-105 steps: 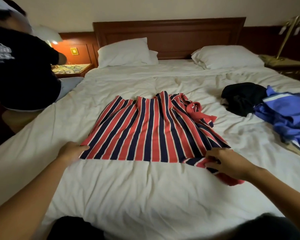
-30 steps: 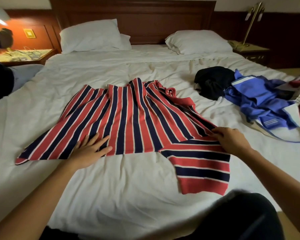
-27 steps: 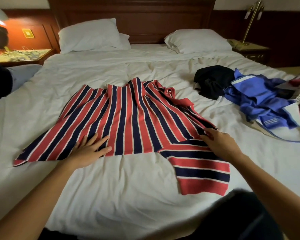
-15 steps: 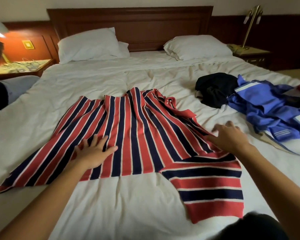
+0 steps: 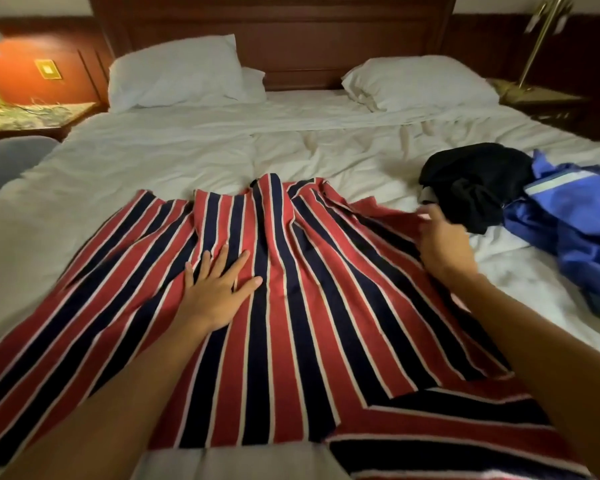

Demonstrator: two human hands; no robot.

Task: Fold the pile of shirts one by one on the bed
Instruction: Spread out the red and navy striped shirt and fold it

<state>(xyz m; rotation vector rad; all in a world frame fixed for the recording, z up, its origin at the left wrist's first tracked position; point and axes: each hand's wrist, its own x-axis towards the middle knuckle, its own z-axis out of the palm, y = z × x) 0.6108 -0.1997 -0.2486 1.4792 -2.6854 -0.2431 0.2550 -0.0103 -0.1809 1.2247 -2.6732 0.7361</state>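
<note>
A red, navy and white striped shirt lies spread flat on the white bed, its collar end pointing at the headboard. One sleeve sticks out at the near right. My left hand presses flat on the middle of the shirt, fingers spread. Over the shirt's far right edge is my right hand; its fingers are blurred and reach into the cloth near the shoulder. A black garment and a blue garment lie in a heap to the right.
Two white pillows lean against the dark wooden headboard. A nightstand with a lamp stands at the left, and a brass lamp on another nightstand at the right.
Both hands have slid up the shirt toward the collar, and the view has moved closer and lower over it. The right hand has gone from the sleeve seam to the shoulder edge.
</note>
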